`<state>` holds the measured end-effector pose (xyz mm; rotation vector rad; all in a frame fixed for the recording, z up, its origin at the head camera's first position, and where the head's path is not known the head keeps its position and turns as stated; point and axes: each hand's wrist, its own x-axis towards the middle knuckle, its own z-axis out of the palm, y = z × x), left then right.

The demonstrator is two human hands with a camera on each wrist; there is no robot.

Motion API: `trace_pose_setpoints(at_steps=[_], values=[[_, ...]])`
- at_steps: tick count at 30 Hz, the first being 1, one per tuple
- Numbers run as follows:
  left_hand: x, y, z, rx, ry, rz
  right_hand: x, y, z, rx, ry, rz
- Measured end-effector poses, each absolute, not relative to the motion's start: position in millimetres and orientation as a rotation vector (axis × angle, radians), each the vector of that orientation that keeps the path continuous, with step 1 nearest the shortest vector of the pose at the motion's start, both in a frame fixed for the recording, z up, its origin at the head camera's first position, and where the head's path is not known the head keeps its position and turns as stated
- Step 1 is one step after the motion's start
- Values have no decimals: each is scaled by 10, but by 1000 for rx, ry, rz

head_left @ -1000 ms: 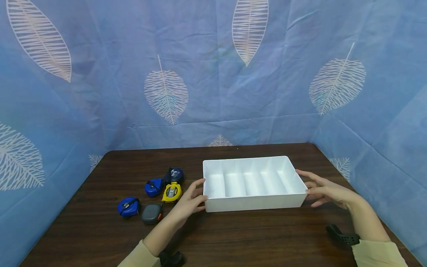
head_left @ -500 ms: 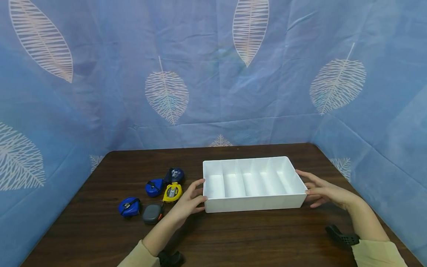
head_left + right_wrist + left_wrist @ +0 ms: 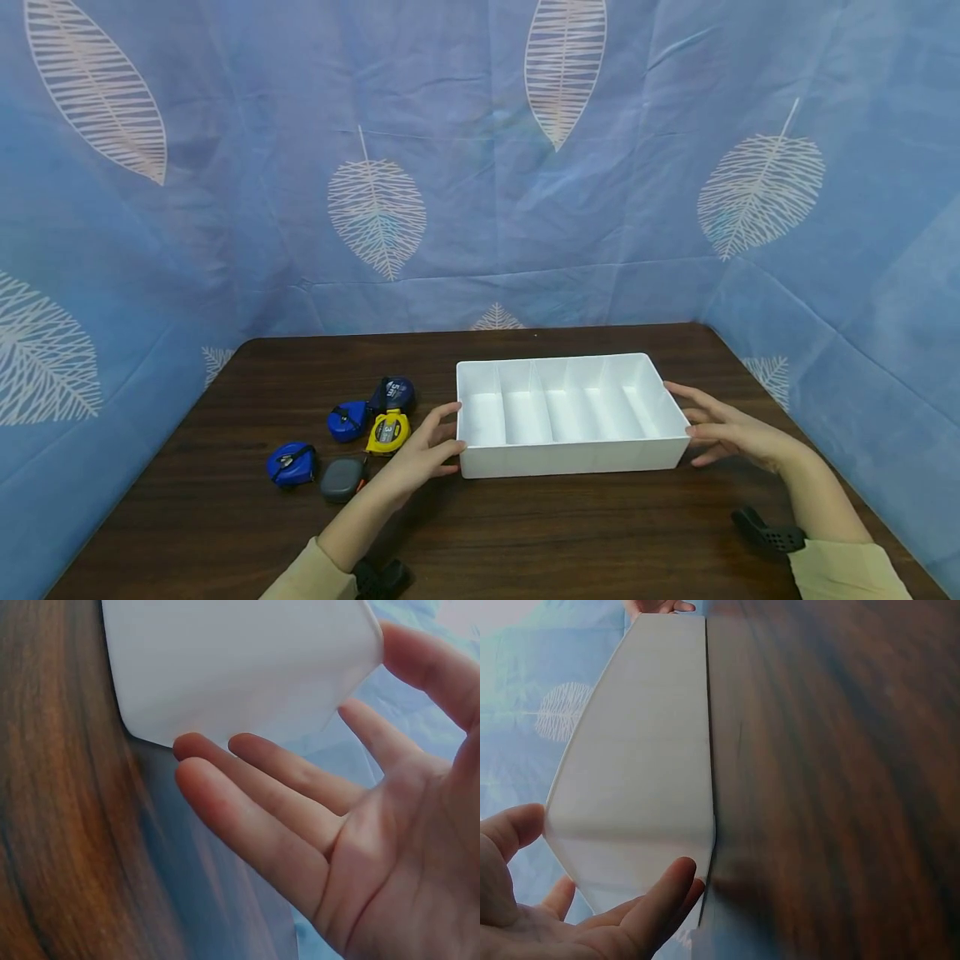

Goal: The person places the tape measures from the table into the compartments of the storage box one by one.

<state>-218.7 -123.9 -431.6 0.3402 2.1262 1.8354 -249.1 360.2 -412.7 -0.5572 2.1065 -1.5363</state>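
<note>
A white divided tray lies on the dark wooden table, its several compartments bare inside. At its left end, my left hand touches the wall with spread, fairly straight fingers. The left wrist view shows the fingers of that hand along the tray's end wall. My right hand touches the opposite end. In the right wrist view its thumb and fingers spread around the tray's corner, the fingers extended rather than wrapped round it.
Left of the tray sit several tape measures: a blue one, another blue one, a dark blue one, a yellow one and a grey one. A blue leaf-patterned cloth hangs behind the table.
</note>
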Motion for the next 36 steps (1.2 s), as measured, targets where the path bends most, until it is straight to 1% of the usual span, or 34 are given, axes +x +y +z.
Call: trace_pose_setpoints(at_steps=[10,29,36], values=[[-2186,-1276,-4294,350,2147,1819,-2484,3633,-4131,-641,2035,-1538],[-2205,-1389,-4195,341,2173,1691,-2470,3607,-4109,-590,1966,-1504],[-2211,-1426,-4184,430,2232,1609,-2479,3616,-4124,-599,1966,-1501]])
